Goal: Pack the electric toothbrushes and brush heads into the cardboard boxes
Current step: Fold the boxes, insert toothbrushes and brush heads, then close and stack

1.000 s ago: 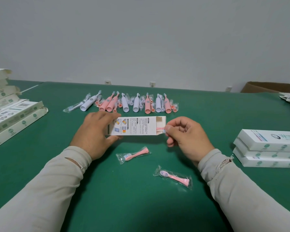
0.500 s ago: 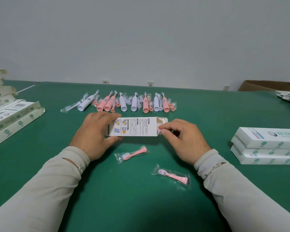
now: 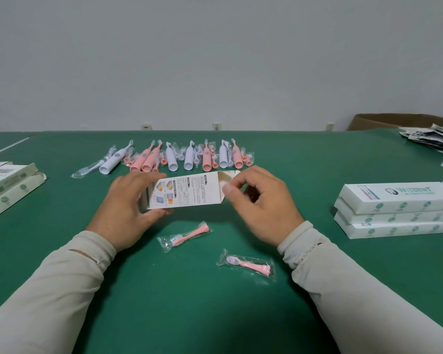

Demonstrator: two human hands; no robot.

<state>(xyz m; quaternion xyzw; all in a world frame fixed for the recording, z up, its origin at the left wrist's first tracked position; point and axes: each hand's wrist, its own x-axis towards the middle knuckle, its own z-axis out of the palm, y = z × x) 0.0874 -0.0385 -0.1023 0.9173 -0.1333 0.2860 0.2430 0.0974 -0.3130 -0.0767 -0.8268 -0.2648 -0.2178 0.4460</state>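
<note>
My left hand grips the left end of a white printed cardboard box held just above the green table. At the box's open right end, my right hand has its fingers curled and pinches the end flap. Two pink brush heads in clear bags lie in front of the box: one brush head near the middle, the other brush head nearer to me on the right. A row of pink and white toothbrush handles with bagged heads lies behind the box.
A stack of closed white boxes sits at the right. Several more boxes lie at the left edge. A brown carton and dark leaflets are at the far right back.
The pink toothbrush that showed at the box's right end is no longer visible. My right hand has moved from that end to the end flap and now pinches it.
</note>
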